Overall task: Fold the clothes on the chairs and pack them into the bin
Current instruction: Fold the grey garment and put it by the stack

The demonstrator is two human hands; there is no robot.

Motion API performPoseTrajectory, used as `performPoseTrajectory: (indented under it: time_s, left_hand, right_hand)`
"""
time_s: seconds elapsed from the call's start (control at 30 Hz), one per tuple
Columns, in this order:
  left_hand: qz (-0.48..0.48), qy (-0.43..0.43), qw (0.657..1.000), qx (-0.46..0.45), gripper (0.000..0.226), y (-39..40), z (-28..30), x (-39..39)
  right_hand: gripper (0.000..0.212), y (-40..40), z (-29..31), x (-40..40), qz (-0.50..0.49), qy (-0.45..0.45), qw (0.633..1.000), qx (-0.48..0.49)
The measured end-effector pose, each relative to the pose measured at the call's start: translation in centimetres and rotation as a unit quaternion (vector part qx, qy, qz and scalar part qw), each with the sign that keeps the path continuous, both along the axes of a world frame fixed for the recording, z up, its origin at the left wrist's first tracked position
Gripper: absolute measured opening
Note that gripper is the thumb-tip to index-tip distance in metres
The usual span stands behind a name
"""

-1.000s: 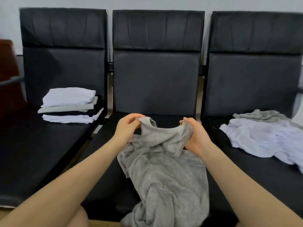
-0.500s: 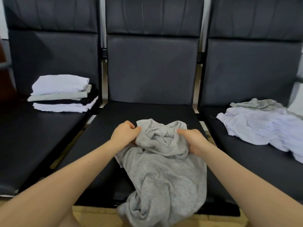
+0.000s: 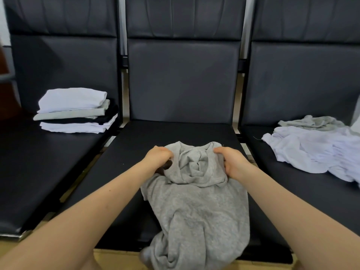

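Note:
A grey shirt (image 3: 196, 207) lies crumpled on the middle chair's seat (image 3: 148, 137), its lower part hanging over the front edge. My left hand (image 3: 159, 158) grips its bunched top at the left. My right hand (image 3: 231, 162) grips the same bunched top at the right. Both hands rest low on the seat. No bin is in view.
A stack of several folded clothes (image 3: 76, 111) sits on the left chair (image 3: 39, 162). On the right chair (image 3: 292, 182) lies a loose white garment (image 3: 311, 151) with a grey one (image 3: 313, 121) behind it. Chair backs rise behind all three seats.
Both hands have lowered the grey shirt's top from the air down onto the middle seat, and the fabric has bunched up between them.

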State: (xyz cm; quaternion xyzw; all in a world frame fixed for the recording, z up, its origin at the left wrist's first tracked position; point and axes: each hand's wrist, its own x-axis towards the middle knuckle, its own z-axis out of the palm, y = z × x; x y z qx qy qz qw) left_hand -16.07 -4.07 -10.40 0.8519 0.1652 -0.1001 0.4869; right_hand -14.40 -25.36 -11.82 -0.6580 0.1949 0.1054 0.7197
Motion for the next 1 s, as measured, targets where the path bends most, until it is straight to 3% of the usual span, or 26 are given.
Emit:
performPoseTrajectory:
  time_s: [0.03,0.1,0.17,0.37,0.53,0.67,0.8,0.9,1.0]
  left_hand:
    - [0.023,-0.001,0.999,-0.049,0.025,-0.2,0.1,-0.4]
    - [0.045,-0.009,0.991,-0.126,0.013,-0.3,0.2,-0.6]
    - [0.038,-0.015,0.988,-0.151,0.020,-0.4,0.0,-0.8]
    - [-0.031,-0.075,0.996,-0.037,0.023,-0.7,-1.2,-0.7]
    - [-0.001,-0.075,0.996,-0.051,0.042,-0.9,-1.0,-0.8]
    - [0.052,-0.079,0.985,-0.146,0.019,-0.6,0.9,-1.4]
    - [0.068,-0.135,0.966,-0.208,0.032,0.8,3.6,-1.9]
    - [0.098,-0.177,0.947,-0.250,0.036,2.1,7.2,-2.7]
    - [0.102,-0.214,0.919,-0.313,0.023,2.8,12.0,-3.6]
  right_hand:
    - [0.036,-0.1,0.0,0.0,0.002,0.001,1.000,0.019]
    - [0.037,-0.4,0.1,0.0,0.014,0.009,0.997,0.073]
    - [0.035,-0.7,0.2,-0.2,0.018,0.018,0.994,0.105]
    - [0.031,-1.3,0.5,-0.8,0.009,0.043,0.995,0.091]
    - [0.038,-1.3,2.1,-1.2,-0.003,0.046,0.996,0.075]
    - [0.042,-1.5,4.3,-1.7,-0.046,-0.014,0.991,0.128]
    - [0.046,-1.9,7.5,-2.4,-0.080,-0.085,0.967,0.225]
    - [0.037,-2.0,10.9,-3.3,-0.104,-0.158,0.961,0.204]
    - [0.034,-1.5,14.4,-4.4,-0.100,-0.210,0.960,0.155]
